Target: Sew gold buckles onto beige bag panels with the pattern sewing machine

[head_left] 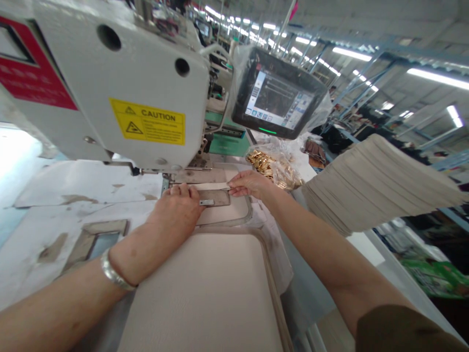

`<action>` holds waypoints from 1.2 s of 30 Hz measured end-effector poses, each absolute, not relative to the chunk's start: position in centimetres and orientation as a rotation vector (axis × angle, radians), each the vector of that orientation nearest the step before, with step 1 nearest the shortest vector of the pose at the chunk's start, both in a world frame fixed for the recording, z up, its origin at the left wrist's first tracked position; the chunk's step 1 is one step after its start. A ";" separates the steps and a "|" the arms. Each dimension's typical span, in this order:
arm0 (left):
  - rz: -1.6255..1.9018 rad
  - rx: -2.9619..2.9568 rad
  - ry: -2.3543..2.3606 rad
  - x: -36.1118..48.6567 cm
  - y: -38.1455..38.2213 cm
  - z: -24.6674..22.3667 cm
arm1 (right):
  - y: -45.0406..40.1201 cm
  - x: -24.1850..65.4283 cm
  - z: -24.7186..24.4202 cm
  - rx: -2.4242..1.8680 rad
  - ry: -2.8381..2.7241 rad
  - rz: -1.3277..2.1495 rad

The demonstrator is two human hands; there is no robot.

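Under the head of a grey sewing machine [157,73] lies a beige panel [234,214] with a flat metal frame plate [220,198] on top. My right hand [251,185] pinches the right end of a narrow pale strip [210,186] that runs along the plate. At the strip's left part, my left hand [179,208] rests palm down with fingers bent over the plate; what lies under its fingertips is hidden. In front of both hands sits a stack of beige rounded panels [216,288].
A control screen [276,95] stands behind the machine. Gold metal pieces [262,163] lie in clear plastic beyond my right hand. At the right leans a tall stack of beige panels [373,186]. An empty rectangular frame [86,244] lies at the left.
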State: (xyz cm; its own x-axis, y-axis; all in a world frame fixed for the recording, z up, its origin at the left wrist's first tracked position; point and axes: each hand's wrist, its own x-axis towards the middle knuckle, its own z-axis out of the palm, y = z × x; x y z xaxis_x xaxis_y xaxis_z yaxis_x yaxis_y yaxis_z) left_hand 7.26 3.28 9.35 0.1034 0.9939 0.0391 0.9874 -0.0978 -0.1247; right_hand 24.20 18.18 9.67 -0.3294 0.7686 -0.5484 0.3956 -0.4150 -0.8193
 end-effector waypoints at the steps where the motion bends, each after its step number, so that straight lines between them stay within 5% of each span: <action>1: 0.077 -2.242 -2.024 7.2 3.3 9.3 | 18.1 24.2 9.6 -1.602 -1.491 1.797; 36: -0.253 -2.523 -1.778 6.4 4.6 7.8 | 17.5 23.6 8.9 -1.562 -1.643 1.561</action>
